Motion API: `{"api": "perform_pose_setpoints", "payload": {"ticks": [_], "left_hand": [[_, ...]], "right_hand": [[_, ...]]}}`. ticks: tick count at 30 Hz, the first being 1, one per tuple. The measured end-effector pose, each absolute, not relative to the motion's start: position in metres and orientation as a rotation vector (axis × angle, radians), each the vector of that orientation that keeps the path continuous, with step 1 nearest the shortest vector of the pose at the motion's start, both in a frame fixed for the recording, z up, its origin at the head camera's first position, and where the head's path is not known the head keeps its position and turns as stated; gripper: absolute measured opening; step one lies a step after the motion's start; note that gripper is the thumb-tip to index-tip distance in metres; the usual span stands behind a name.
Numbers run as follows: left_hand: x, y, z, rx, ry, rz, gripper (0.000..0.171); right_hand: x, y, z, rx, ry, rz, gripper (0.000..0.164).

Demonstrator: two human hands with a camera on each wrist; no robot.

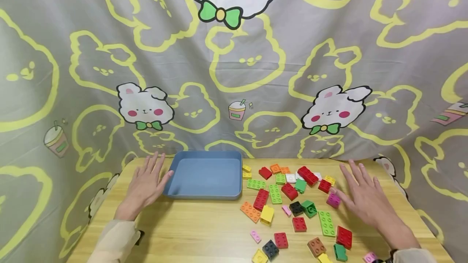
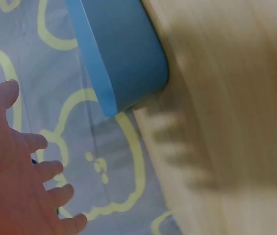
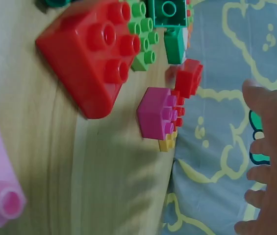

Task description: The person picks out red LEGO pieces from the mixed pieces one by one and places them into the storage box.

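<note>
Hovering near the table's (image 1: 193, 230) far left corner, the left hand (image 1: 145, 182) spreads its fingers straight and wide, holding nothing. Just beside its thumb, along the far edge, is the shallow blue plastic tray (image 1: 204, 177); a careless inward sweep could shove it against the small yellow studded plastic bricks (image 1: 247, 176) by its right wall. Further right, loose multicoloured studded plastic bricks (image 1: 275, 194) lie scattered from the far edge towards the near side, and from where I stand a dragging beige sleeve (image 1: 414, 256) looks likeliest to upset those. By the right edge, the right hand (image 1: 369, 200) is just as empty, fingers fanned, its thumb near the square magenta plastic brick (image 1: 333, 200). Dropped too low, it might knock that into the red plastic brick (image 1: 324, 186) behind, since nothing seems to pin either down.
</note>
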State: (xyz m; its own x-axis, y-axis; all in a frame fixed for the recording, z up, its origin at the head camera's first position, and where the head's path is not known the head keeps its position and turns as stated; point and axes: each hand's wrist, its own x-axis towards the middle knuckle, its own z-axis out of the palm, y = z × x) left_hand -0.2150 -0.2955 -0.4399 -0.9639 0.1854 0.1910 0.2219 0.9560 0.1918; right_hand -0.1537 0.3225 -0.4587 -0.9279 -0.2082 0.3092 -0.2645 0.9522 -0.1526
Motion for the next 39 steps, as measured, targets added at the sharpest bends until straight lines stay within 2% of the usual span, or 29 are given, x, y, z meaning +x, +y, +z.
{"api": "perform_pose_setpoints", "payload": {"ticks": [9, 21, 30, 39], "left_hand": [[-0.202, -0.307, -0.458, -0.205, -2.966, -0.505, 0.077], [-0.189, -0.305, -0.459, -0.190, -2.936, -0.803, 0.073], [-0.184, -0.286, -0.480, -0.148, -2.925, -0.824, 0.074], [-0.186, -0.292, -0.485, -0.134, -2.896, -0.804, 0.067]], "right_hand": [[-0.136, 0.318, -0.461, 0.321, -2.778, 0.414, 0.076], [-0.108, 0.310, -0.460, 0.195, -2.797, 0.641, 0.069], [-0.095, 0.317, -0.463, 0.180, -2.871, 0.640, 0.055], [-0.100, 0.318, -0.455, 0.271, -3.026, 0.771, 0.035]]}}
